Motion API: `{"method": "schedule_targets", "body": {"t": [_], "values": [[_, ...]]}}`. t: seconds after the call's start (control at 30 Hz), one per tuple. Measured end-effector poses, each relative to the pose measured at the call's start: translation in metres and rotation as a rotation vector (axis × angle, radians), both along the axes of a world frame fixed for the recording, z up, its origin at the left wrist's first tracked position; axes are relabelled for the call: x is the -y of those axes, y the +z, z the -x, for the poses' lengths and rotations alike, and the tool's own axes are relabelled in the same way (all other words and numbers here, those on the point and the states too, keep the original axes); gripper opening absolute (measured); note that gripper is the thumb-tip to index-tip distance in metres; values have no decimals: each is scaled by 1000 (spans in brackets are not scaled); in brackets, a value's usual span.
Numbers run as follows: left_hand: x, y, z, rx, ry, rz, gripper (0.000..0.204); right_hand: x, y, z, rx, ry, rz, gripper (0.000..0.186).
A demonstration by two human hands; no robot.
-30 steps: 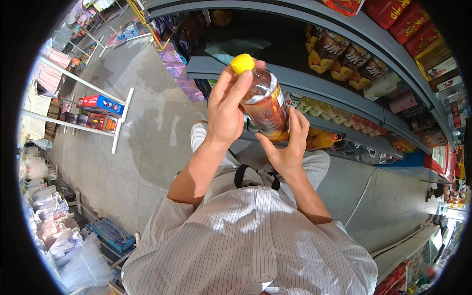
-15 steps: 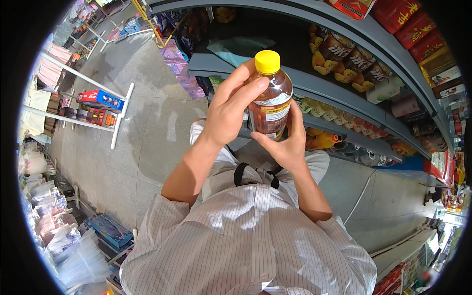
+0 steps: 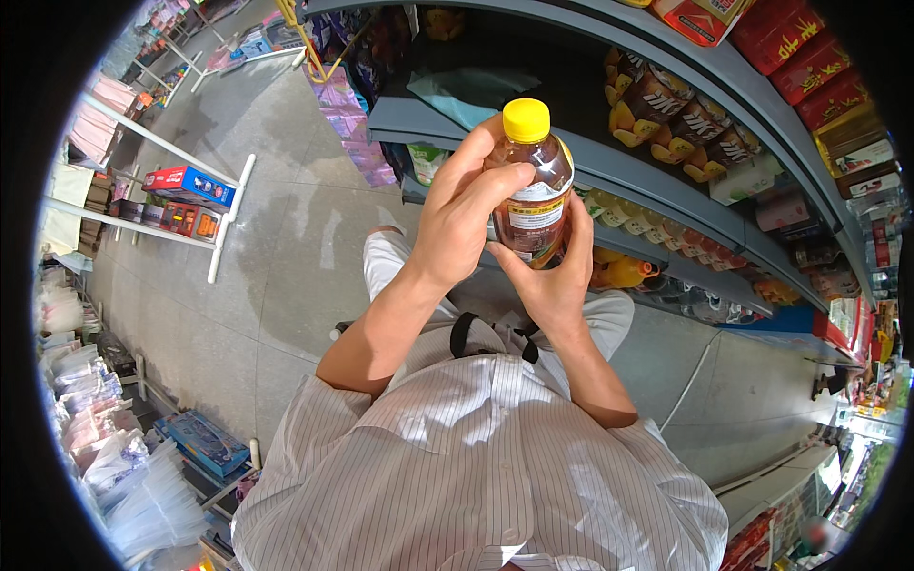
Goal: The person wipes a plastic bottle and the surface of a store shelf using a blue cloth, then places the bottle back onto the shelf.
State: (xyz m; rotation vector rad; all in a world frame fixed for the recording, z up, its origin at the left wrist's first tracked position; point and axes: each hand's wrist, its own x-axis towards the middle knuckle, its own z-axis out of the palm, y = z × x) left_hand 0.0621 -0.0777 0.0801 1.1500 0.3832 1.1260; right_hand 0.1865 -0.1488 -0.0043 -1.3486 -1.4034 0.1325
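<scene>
A plastic bottle [image 3: 533, 214] of dark brown drink with a bright yellow cap and a yellow-and-white label stands roughly upright between both hands, in front of the drinks shelves. My left hand [image 3: 462, 214] grips its upper left side, thumb and fingers reaching up toward the shoulder of the bottle below the cap. My right hand [image 3: 557, 276] is closed round its lower right part, thumb across the bottom and fingers behind the right side. Just beyond the bottle, a pale teal sheet [image 3: 457, 90] lies on a dark shelf.
Gray shelving [image 3: 666, 186] curves across the top and right, holding packs of bottles [image 3: 685, 124], red boxes [image 3: 790, 67] and lower rows of drinks [image 3: 657, 228]. White racks [image 3: 226, 233] with boxed goods and bagged items [image 3: 100, 419] line the left. My legs and shirt fill the bottom middle.
The bottle has turned from tilted to more upright, its label now facing me, and has shifted slightly right. My right thumb has moved round its lower front. Both hands still hold it.
</scene>
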Motion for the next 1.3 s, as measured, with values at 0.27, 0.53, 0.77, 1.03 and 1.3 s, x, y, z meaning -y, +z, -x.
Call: {"method": "schedule_targets", "body": {"t": [0.27, 0.53, 0.77, 1.03, 1.3], "values": [[0, 0, -2, -24, -31, 36, 48, 3, -7, 2, -52, -14, 19, 99], [0, 2, -8, -49, -67, 26, 48, 9, -2, 5, 56, -107, -37, 105], [-5, -2, -11, -143, -68, -35, 58, 13, -1, 6, 97, -146, -7, 109], [-18, 0, 8, -115, -236, -112, 59, 17, 8, -23, -290, 502, 263, 103], [-9, 10, 1, -261, -178, -27, 42, 18, -7, -5, -187, 252, 167, 102]]}}
